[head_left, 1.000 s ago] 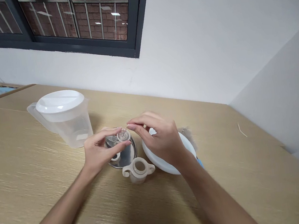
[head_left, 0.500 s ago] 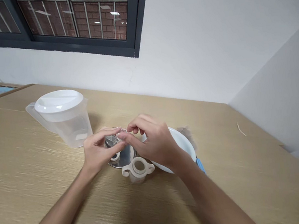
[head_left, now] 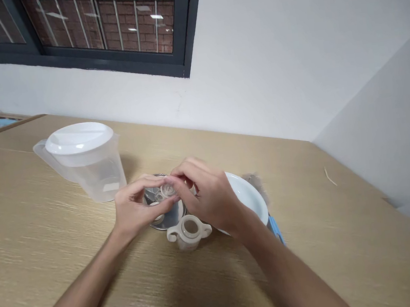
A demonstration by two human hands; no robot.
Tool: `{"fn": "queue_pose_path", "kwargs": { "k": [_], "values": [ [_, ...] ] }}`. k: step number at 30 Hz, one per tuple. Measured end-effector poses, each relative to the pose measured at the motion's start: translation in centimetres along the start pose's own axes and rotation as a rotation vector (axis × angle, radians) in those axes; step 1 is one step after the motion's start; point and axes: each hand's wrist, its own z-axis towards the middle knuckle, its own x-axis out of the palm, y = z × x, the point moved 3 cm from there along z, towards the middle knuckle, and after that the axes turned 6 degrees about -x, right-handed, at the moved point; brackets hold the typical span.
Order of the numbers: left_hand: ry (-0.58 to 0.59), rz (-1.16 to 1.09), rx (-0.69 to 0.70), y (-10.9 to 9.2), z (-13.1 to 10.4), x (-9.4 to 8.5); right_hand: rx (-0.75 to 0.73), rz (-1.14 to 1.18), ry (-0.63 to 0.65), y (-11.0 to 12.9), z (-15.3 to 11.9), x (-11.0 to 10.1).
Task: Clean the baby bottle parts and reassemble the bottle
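Observation:
Between thumb and fingers, my left hand pinches a small clear round piece that looks like a bottle teat. My right hand is closed on its upper right edge with thumb and fingertips. Beneath them lies a shiny round metal tray with small clear parts and a pale ring, partly covered by my left hand. Just in front stands an uncapped two-handled baby bottle, upright. My right hand and wrist hide part of a white bowl.
A clear jug with a white lid stands at the back left. Past the bowl are a greyish crumpled-looking thing and a blue object. A thin pale strip lies farther right. The wall and window border the table's back.
The clear round piece has turned, showing its round face toward me. My right fingers have shifted slightly left and curled closer around its edge. The bottle and jug stay put.

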Motion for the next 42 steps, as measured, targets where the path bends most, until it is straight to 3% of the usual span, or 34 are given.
{"fn": "queue_pose_path", "kwargs": {
  "k": [8,13,17,22,25,32,42],
  "values": [
    [0.044,0.137,0.151,0.1,0.1,0.4,-0.028,-0.112,-0.262,-0.1,0.5,-2.7],
    [0.080,0.180,0.191,-0.2,0.2,0.3,0.064,-0.079,-0.310,-0.1,0.7,-4.5],
    [0.082,0.221,0.205,0.0,0.2,0.0,0.044,-0.129,-0.369,0.5,0.9,-6.6],
    [0.067,0.254,0.210,0.5,0.3,-0.2,0.091,-0.109,-0.615,1.4,0.6,-9.8],
    [0.052,0.233,0.206,0.4,0.3,0.0,0.105,-0.132,-0.578,1.6,0.5,-9.9],
    [0.045,0.211,0.185,0.0,0.0,0.3,0.063,-0.118,-0.480,0.7,0.7,-7.7],
    [0.012,0.127,0.167,0.0,0.0,0.2,0.098,-0.127,-0.481,0.1,0.5,-8.2]
  ]
}}
